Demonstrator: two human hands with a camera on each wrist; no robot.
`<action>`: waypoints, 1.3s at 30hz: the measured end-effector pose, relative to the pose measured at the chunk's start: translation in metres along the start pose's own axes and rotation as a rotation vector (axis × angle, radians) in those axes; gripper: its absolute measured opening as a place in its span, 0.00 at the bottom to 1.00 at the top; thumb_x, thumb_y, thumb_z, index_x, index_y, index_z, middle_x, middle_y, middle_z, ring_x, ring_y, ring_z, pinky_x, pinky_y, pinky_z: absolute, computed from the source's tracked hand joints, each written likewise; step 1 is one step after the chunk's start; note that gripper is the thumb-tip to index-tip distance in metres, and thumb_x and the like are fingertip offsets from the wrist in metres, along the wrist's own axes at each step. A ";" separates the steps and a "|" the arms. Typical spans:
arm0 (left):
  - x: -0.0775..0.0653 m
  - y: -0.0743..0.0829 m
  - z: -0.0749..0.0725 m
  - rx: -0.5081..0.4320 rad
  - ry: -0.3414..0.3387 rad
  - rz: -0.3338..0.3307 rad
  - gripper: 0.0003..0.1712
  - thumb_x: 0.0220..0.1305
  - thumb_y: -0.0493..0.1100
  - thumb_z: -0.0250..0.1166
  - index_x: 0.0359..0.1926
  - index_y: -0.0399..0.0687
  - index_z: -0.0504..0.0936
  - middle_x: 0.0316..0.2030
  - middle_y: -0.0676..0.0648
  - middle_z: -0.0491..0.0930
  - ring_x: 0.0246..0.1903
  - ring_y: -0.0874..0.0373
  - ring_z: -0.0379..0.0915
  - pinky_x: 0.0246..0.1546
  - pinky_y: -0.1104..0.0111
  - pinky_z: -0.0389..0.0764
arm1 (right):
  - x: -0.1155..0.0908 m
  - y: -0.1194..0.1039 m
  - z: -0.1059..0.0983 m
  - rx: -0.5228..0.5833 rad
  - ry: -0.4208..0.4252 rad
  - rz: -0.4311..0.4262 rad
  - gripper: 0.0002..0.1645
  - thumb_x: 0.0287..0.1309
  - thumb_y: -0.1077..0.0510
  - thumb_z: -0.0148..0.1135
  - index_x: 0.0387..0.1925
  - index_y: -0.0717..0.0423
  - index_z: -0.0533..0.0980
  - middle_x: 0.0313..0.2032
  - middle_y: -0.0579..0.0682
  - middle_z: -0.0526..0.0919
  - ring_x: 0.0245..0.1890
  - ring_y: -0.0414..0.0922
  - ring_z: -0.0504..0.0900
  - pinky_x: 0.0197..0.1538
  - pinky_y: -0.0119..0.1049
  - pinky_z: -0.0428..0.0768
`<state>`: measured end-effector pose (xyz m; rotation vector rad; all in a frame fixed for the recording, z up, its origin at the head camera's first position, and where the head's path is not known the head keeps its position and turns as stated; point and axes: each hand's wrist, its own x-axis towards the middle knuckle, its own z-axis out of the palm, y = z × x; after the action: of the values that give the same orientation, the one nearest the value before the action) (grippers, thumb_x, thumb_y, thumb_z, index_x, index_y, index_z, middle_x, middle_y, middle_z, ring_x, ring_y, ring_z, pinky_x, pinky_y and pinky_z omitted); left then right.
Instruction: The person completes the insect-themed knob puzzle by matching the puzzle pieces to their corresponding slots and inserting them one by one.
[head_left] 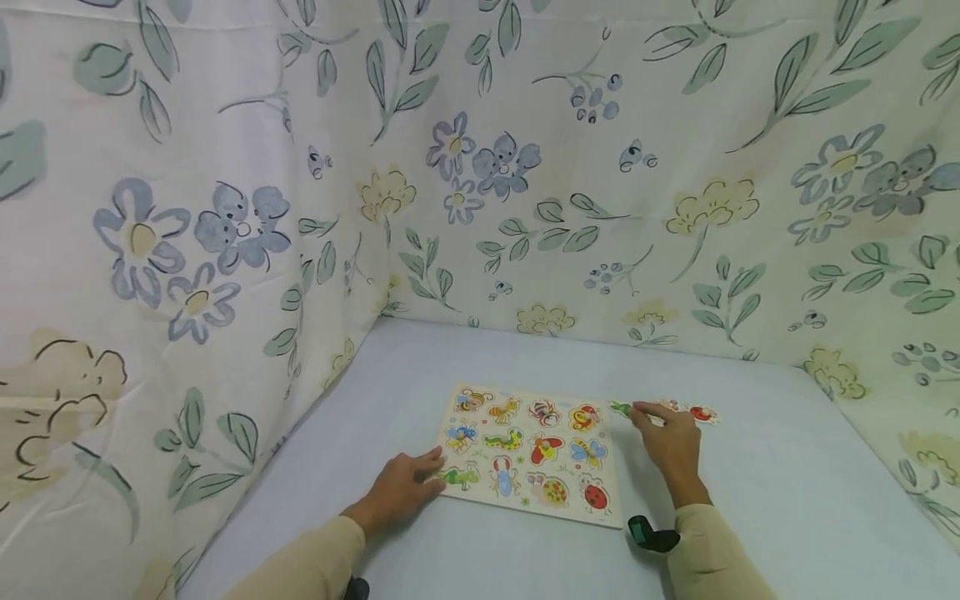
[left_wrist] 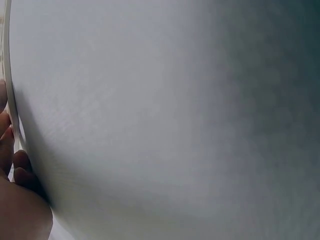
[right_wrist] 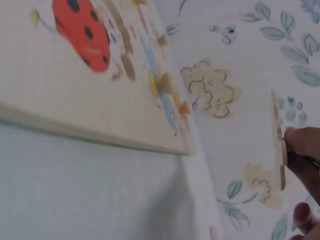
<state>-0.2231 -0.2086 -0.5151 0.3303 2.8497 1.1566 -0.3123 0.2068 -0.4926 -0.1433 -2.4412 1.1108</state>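
Note:
A wooden insect puzzle board lies on the white table, its pictures showing bees, a caterpillar, beetles, a snail and a ladybug. My left hand grips its lower left corner, beside the green grasshopper picture. In the left wrist view, fingers meet the board's edge. Just off the upper right corner of the board, my right hand pinches a small green puzzle piece. That wooden piece appears nearly edge-on in the right wrist view, held up off the board.
Behind the right hand, a red puzzle piece and another small piece lie on the table. Flower-printed cloth hangs along the back and sides. A dark wrist-camera strap part sits at the right wrist.

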 end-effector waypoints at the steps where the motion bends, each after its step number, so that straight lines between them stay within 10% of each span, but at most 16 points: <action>1: 0.000 0.001 -0.001 -0.002 -0.003 -0.004 0.26 0.59 0.44 0.69 0.56 0.38 0.78 0.63 0.49 0.69 0.65 0.44 0.61 0.63 0.46 0.58 | -0.004 -0.004 0.000 0.015 0.002 0.008 0.15 0.59 0.51 0.67 0.41 0.57 0.86 0.47 0.62 0.82 0.40 0.55 0.75 0.30 0.43 0.71; 6: -0.001 0.001 -0.002 -0.006 -0.007 -0.014 0.26 0.60 0.44 0.69 0.57 0.38 0.78 0.63 0.49 0.69 0.65 0.44 0.60 0.64 0.46 0.56 | -0.023 -0.023 0.000 0.118 0.061 -0.028 0.12 0.57 0.54 0.69 0.39 0.58 0.86 0.42 0.59 0.83 0.50 0.56 0.72 0.43 0.54 0.70; 25: -0.012 -0.008 0.002 -0.005 0.000 -0.046 0.25 0.59 0.44 0.69 0.56 0.38 0.78 0.63 0.48 0.70 0.65 0.45 0.61 0.64 0.47 0.58 | -0.066 -0.069 0.022 0.223 -0.017 -0.216 0.09 0.51 0.58 0.74 0.36 0.54 0.87 0.30 0.51 0.75 0.32 0.43 0.64 0.27 0.39 0.64; 39: 0.000 0.000 0.001 0.016 -0.007 -0.018 0.26 0.60 0.45 0.69 0.58 0.40 0.77 0.64 0.52 0.69 0.65 0.45 0.60 0.64 0.49 0.59 | -0.074 -0.106 0.054 0.327 -0.104 -0.458 0.07 0.49 0.61 0.74 0.33 0.50 0.87 0.32 0.39 0.86 0.30 0.46 0.64 0.27 0.39 0.62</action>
<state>-0.2232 -0.2079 -0.5157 0.3089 2.8515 1.1272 -0.2603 0.0779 -0.4718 0.5583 -2.1761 1.2962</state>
